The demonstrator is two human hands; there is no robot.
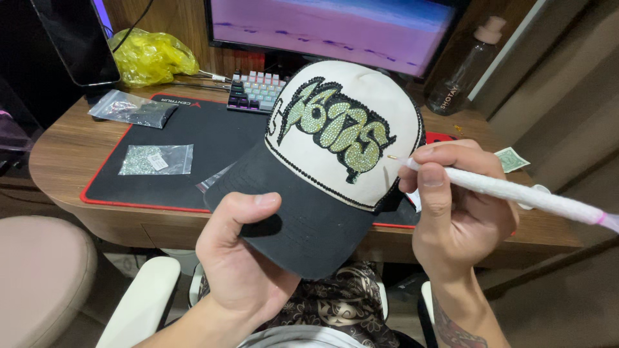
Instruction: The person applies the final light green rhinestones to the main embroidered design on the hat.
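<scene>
The left hand (242,258) pinches the black brim of the cap (335,161) between thumb and curled fingers, tilting the front panel up toward the camera over the desk edge (64,187), while the right hand (451,212) closes pen-fashion around a white wrapped picker tool (516,192), its fine tip just beside the design's right edge. The cap has a cream front bearing pale green rhinestone lettering outlined in black stones, a black stone line along the brim seam
</scene>
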